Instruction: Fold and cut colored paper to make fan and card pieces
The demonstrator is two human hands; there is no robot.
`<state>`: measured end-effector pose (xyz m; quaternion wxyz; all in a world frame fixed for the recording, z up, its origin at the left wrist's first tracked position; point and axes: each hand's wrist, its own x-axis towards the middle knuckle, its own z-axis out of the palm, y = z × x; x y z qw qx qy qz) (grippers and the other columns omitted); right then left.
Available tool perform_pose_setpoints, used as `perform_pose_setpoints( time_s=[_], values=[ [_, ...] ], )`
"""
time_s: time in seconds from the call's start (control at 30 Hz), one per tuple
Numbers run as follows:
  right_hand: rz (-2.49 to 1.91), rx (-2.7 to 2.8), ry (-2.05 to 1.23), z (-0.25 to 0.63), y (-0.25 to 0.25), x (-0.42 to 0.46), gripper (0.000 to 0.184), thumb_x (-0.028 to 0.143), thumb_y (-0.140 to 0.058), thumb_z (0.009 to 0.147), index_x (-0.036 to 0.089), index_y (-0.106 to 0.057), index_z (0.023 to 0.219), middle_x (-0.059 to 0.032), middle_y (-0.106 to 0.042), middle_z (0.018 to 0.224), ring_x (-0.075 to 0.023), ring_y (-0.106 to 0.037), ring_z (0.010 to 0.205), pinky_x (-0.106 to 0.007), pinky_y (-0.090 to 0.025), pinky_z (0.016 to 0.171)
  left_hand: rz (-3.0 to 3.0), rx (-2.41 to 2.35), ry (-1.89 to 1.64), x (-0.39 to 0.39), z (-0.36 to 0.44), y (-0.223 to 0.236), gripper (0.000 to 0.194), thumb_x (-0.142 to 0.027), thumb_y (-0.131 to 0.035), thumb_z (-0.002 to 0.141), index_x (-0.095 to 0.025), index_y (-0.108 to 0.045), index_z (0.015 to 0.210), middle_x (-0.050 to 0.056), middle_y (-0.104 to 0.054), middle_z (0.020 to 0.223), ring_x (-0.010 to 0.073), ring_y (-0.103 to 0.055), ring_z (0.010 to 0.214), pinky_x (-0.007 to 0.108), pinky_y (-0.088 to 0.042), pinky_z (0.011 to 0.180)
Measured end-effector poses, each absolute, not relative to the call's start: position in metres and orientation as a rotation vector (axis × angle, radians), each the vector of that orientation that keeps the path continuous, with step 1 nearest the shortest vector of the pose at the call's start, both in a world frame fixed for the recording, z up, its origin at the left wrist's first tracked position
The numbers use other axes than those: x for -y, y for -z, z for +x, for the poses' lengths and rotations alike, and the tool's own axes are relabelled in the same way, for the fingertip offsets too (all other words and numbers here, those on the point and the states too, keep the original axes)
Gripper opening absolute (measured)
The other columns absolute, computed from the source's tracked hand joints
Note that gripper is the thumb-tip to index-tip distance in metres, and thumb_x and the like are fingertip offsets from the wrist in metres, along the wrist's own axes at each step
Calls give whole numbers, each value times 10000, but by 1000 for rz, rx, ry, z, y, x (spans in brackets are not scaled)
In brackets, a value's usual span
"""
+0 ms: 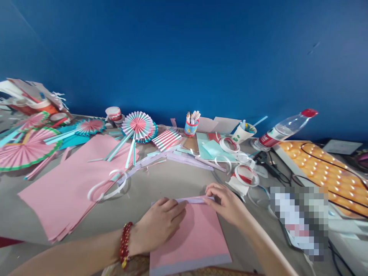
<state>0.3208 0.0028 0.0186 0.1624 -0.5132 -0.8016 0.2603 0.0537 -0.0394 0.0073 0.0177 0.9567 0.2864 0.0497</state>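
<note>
Pressing on the lavender strip (197, 200) along the far edge of the pink sheet (198, 234), the fingers of the left hand (162, 222) are bent together over its left part; whether they also grip it from below, I cannot tell. The fingers of the right hand (224, 201) are closed on the strip's right end, thumb and forefinger pinching it. The sheet lies on the tabletop (169, 180) at six o'clock in the view, partly under the left hand, with a lavender band (191, 264) across its near edge. A red beaded bracelet (125, 244) circles the left wrist.

Taking the sheet as the dial's centre, a stack of pink paper (69, 180) lies toward ten o'clock, with a white loop (123, 188) on its right edge. At eleven stands out a pleated round fan (137, 124) with pale blue sticks, its sticks reaching over the stack. Toward twelve are loose lavender strips (191, 160) and, beyond them, a pen cup (191, 128). White tape rolls (246, 175) sit between one and two, and a clear bottle (280, 132) with a red cap leans farther out.
</note>
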Motion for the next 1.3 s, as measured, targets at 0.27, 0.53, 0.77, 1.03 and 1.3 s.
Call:
perform_pose_setpoints(
  time_s=[0.27, 0.53, 0.77, 1.03, 1.3],
  values=[
    [-1556, 2208, -587, 330, -7, 1, 131, 227, -552, 838, 224, -527, 709, -21, -598, 863, -182, -553, 782, -306, -432, 726, 3035, -841, -88, 38, 54, -13, 355, -254, -412, 983, -127, -551, 1283, 83, -463, 1461, 231, -493, 974, 395, -386, 797],
    [-1560, 2189, -559, 331, -6, 3, 122, 166, -573, 809, 219, -529, 708, -16, -580, 874, -176, -543, 786, -317, -422, 761, 3002, -822, -40, 37, 51, -11, 463, -252, -453, 951, -123, -453, 1396, 75, -411, 1508, 246, -480, 1008, 400, -382, 822],
    [-1558, 2175, -552, 329, -3, 3, 131, 139, -576, 803, 213, -527, 706, -14, -564, 854, -175, -527, 778, -311, -415, 746, 2988, -809, -33, 37, 50, -11, 480, -302, -447, 963, -116, -448, 1406, 86, -395, 1516, 243, -476, 1046, 393, -372, 851],
    [-1557, 2179, -533, 329, -3, 4, 123, 141, -579, 798, 212, -532, 709, -16, -562, 861, -179, -532, 782, -335, -416, 790, 3004, -800, 5, 35, 49, -13, 483, -325, -399, 985, -123, -432, 1423, 91, -358, 1536, 233, -472, 1057, 375, -359, 866],
    [-1558, 2182, -499, 328, -1, 3, 130, 126, -577, 798, 209, -530, 709, -16, -557, 859, -181, -532, 791, -343, -409, 811, 3012, -791, 13, 35, 49, -12, 480, -319, -401, 984, -120, -434, 1419, 94, -359, 1535, 234, -472, 1052, 376, -355, 866]
  ],
)
